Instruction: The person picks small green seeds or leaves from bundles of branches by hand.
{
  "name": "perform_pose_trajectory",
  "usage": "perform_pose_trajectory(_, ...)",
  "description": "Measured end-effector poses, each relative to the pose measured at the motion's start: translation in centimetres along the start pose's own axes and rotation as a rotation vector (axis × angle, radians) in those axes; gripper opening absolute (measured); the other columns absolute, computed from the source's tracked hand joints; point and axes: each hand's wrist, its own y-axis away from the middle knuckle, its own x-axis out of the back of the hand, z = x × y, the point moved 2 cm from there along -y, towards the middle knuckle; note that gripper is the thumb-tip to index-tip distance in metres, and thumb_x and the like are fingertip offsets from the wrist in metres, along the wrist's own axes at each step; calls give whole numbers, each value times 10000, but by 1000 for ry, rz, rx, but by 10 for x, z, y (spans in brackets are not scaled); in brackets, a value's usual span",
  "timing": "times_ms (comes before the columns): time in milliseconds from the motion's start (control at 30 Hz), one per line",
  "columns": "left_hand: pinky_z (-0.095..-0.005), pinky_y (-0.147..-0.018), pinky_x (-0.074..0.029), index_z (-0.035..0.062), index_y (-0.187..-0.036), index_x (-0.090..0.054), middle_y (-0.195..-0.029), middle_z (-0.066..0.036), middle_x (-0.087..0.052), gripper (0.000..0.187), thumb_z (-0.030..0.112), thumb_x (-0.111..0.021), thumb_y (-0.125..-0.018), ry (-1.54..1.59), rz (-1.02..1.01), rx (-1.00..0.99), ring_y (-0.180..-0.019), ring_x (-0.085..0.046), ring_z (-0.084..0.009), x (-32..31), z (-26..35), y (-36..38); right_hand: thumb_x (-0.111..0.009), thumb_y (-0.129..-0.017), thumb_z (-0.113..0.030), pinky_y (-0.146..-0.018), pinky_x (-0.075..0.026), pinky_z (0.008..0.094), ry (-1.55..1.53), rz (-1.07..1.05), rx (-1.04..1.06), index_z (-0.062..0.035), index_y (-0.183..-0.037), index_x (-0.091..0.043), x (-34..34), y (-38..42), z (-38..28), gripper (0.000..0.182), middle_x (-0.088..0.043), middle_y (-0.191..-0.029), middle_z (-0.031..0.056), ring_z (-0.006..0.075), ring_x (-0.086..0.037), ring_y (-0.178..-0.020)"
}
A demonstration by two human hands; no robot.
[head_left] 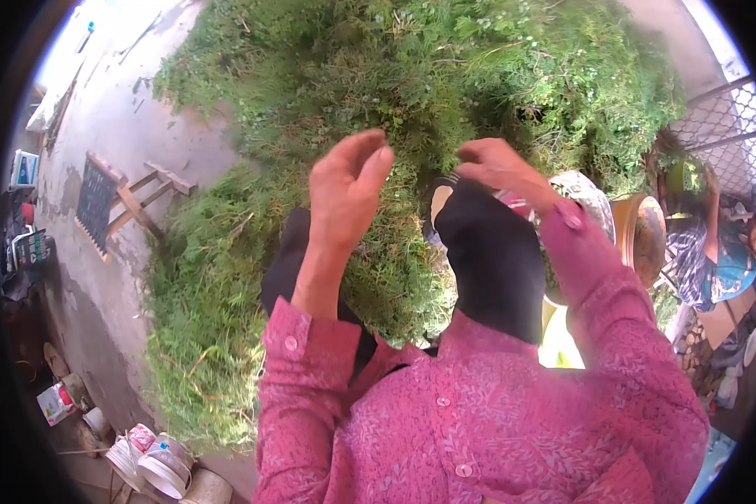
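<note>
My left hand (346, 186) is raised over the green foliage (395, 76), its fingers curved and its thumb apart from them. Nothing shows between them. My right hand (506, 170) hangs above my right knee, fingers bent toward the left with a small gap and nothing visible in them. A large heap of leafy cut branches fills the ground before me and runs down between my legs and along my left side. Neither hand appears to touch the branches. Both sleeves are pink, and dark trousers (491, 260) cover my knees.
An overturned wooden stool (130, 202) lies at left on concrete. White buckets (166, 466) stand at lower left. A round metal container (640, 239) is right of my knee. Another person (731, 260) sits at far right, near a wire mesh fence (735, 139).
</note>
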Motion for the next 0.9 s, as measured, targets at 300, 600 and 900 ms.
perform_pose_trajectory(300, -351, -667, -458, 8, -967, -583, -863, -177, -578, 276, 123, -651, -725, -646, -315, -148, -764, -554, -317, 21, -8, -6, -620, -688, -171, -729, -467, 419, 353, -451, -55, -50, -907, -618, -151, -125, 159, 251, -619, -861, 170, 339, -588, -849)
perform_pose_trajectory(600, -350, -595, -419, 19, -1043, -561, -945, -130, -580, 358, 211, -629, -748, -864, -472, 31, -719, -555, -256, 33, -17, -16, -557, -702, -124, -659, -472, 436, 487, -317, -15, -59, -785, -608, -222, -149, 191, 117, -621, -769, 160, 342, -602, -766)
perform_pose_trajectory(900, -343, -584, -418, 23, -1050, -547, -953, -129, -577, 361, 193, -633, -743, -873, -486, 73, -709, -554, -251, 37, -22, -18, -505, -722, -107, -653, -481, 415, 535, -296, 73, -84, -705, -614, -225, -154, 197, 113, -625, -747, 145, 315, -613, -738)
